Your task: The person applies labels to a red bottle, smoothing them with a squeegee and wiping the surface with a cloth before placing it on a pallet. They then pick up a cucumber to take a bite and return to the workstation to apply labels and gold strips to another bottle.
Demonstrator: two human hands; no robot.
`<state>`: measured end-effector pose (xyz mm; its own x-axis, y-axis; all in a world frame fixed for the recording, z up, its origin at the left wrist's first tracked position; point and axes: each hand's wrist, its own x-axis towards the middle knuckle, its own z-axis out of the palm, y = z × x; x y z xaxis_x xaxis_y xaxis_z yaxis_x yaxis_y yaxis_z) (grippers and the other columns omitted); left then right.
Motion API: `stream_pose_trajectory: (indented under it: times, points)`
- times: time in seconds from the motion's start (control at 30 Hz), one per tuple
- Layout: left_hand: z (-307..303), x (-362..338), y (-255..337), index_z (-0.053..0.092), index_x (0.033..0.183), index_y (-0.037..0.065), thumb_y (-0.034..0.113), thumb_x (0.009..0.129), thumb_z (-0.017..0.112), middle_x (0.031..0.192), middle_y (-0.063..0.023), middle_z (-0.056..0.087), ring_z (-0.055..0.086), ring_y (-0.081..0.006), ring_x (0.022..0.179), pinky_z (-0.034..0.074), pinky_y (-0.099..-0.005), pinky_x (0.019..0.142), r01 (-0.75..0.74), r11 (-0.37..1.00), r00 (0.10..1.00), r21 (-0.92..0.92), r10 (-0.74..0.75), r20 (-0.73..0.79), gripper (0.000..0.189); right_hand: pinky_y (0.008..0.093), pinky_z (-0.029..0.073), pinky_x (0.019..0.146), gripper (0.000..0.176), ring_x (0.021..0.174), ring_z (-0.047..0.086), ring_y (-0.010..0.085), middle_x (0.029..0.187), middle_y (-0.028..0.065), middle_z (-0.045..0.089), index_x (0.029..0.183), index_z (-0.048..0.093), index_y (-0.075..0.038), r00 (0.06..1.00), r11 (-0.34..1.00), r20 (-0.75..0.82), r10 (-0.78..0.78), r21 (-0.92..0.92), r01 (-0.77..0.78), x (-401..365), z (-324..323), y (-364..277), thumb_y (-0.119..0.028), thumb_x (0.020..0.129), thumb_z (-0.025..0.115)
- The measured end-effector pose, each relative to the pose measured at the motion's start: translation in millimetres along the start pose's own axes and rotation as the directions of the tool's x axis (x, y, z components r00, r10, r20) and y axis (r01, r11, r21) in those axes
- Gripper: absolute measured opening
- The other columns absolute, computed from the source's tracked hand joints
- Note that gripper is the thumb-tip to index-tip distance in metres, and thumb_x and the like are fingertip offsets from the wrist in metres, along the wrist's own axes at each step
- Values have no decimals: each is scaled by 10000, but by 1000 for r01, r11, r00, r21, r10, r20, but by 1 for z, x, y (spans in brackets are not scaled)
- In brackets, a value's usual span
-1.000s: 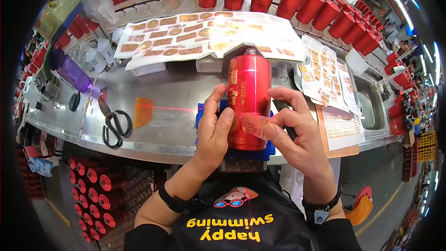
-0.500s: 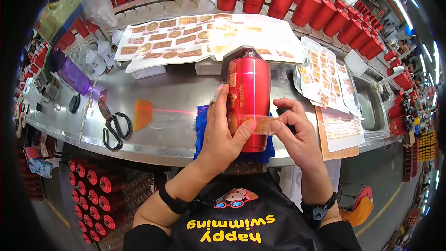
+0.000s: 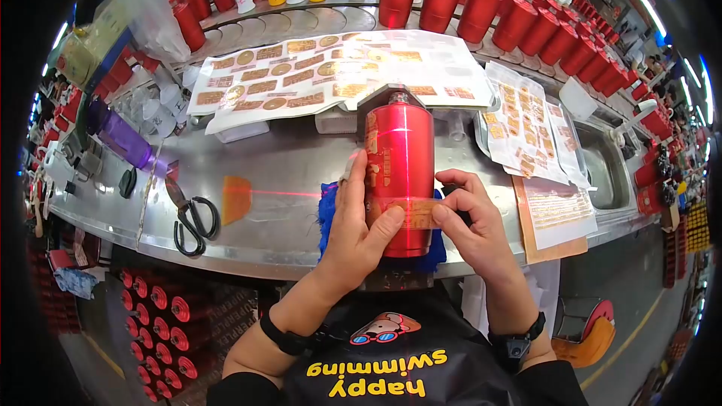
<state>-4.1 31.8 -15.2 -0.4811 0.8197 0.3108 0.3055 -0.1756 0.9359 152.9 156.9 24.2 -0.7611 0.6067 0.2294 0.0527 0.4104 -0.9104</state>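
Note:
A red bottle [image 3: 410, 150] with gold markings lies on a blue cloth [image 3: 325, 210], its neck pointing away from me. My left hand [image 3: 353, 229] grips the bottle's left side, the thumb pressing a clear strip near the base. My right hand [image 3: 474, 225] pinches the right end of that gold-printed decal strip [image 3: 418, 214], which crosses the bottle's lower front. Something dark, partly hidden, sits within the curled right fingers. A red laser line runs along the bottle. Behind its neck stands a dark angular support [image 3: 370, 98].
White decal sheets [image 3: 263, 75] cover the back of the metal bench, with more sheets [image 3: 519, 120] at right. Black scissors [image 3: 197, 222] and an orange scraper [image 3: 236, 199] lie left. Red bottles [image 3: 444, 0] line the rear track. A sink [image 3: 605, 173] is far right.
The view has shifted slightly, so the bench and bottles appear lower. Both hands keep their hold; the strip now shows more of its gold print across the bottle.

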Motion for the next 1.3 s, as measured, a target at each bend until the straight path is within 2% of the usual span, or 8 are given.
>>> stream_pose_trajectory:
  times: [0.1, 0.3, 0.7, 0.9, 0.93, 1.03, 1.23, 1.3]
  points:
    - [6, 4, 5, 161, 1476, -112, 334, 957, 588, 1458, -312, 310, 340, -404, 1342, 238, -449, 1133, 35, 997, 998, -74, -39, -50, 807, 329, 422, 916, 167, 1117, 518, 242, 1229, 160, 508, 816, 630, -6, 1000, 1000, -11, -7, 1, 7, 0, 1, 0, -145, 902, 667]
    - [7, 3, 3, 174, 1469, -120, 307, 971, 566, 1450, -319, 317, 351, -404, 1329, 244, -434, 1129, 21, 999, 998, 27, -19, -53, 765, 334, 424, 915, 161, 1123, 518, 249, 1227, 164, 511, 826, 630, -4, 1000, 1000, -19, -14, 3, 14, -1, 2, 0, -142, 898, 668]
    - [2, 3, 2, 161, 1478, -118, 279, 972, 550, 1471, -312, 306, 334, -402, 1351, 225, -435, 1142, 16, 998, 1000, -54, -17, -26, 751, 299, 444, 836, 166, 1047, 541, 206, 1227, 158, 505, 821, 633, 1, 1000, 1000, -16, -25, -4, 25, -1, 2, -2, -141, 897, 670]
    - [16, 4, 15, 143, 1468, -128, 322, 897, 637, 1423, -353, 326, 358, -465, 1303, 243, -492, 1117, 11, 940, 996, 342, 20, -86, 879, 271, 444, 791, 154, 966, 539, 166, 1227, 137, 500, 830, 622, 6, 999, 999, -7, -37, -9, 37, -1, 3, 1, -125, 899, 665]
    - [15, 3, 12, 127, 1468, -135, 323, 891, 636, 1416, -358, 329, 369, -470, 1287, 250, -503, 1105, -4, 944, 997, 329, 30, -74, 895, 270, 443, 789, 151, 958, 538, 164, 1226, 134, 501, 831, 620, 6, 999, 999, -5, -40, -10, 39, -1, 3, 1, -122, 899, 664]
    - [12, 2, 9, 126, 1483, -113, 305, 920, 632, 1399, -279, 380, 418, -356, 1276, 328, -415, 1080, -46, 934, 995, 355, 73, -64, 865, 269, 441, 794, 144, 926, 531, 150, 1221, 131, 502, 832, 617, 4, 999, 999, -1, -42, -20, 42, 0, 4, 0, -116, 899, 661]
    - [9, 0, 4, 77, 1492, -121, 271, 945, 596, 1458, -260, 323, 364, -319, 1340, 280, -391, 1122, -34, 964, 999, 262, 44, -29, 850, 273, 436, 804, 142, 900, 530, 135, 1220, 128, 503, 833, 614, 2, 999, 999, -1, -36, -35, 36, -1, 4, 1, -114, 901, 656]
    - [10, 1, 1, 103, 1478, -137, 319, 934, 594, 1451, -327, 306, 337, -417, 1337, 245, -457, 1126, -30, 990, 999, 137, 36, -41, 864, 273, 435, 804, 142, 897, 530, 137, 1219, 130, 504, 830, 614, 1, 999, 999, -4, -34, -23, 34, -1, 5, 0, -114, 902, 656]
